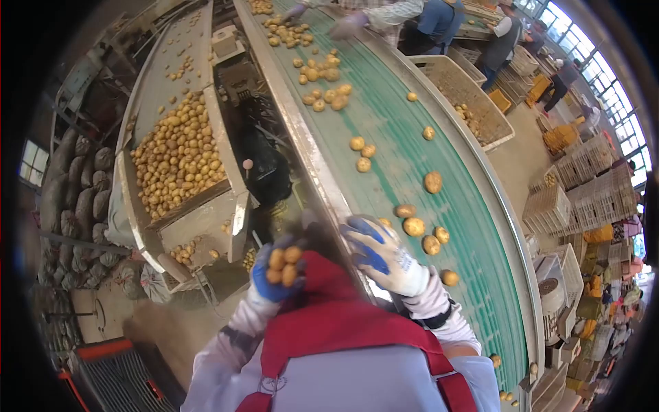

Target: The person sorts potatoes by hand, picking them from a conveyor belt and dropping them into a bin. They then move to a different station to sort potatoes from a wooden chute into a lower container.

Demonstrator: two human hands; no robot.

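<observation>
My left hand [269,283], in a white and blue work glove, cups several small potatoes [284,265] over the gap left of the conveyor. On the near edge of the green conveyor belt [473,275] is my right hand [386,255], gloved the same way. Its fingers are apart over the metal rail [316,172], and I see nothing in them. Just right of its fingers lie several larger potatoes [414,226] on the belt. Farther up the belt sits a loose cluster of potatoes [329,97].
A chute [237,213] with a large potato heap [180,147] stands on the left. Beyond the belt are a crate [504,134] and stacked crates [597,189]. A co-worker's gloved hands [349,26] reach over the belt's far end. Filled sacks [82,206] line the left wall.
</observation>
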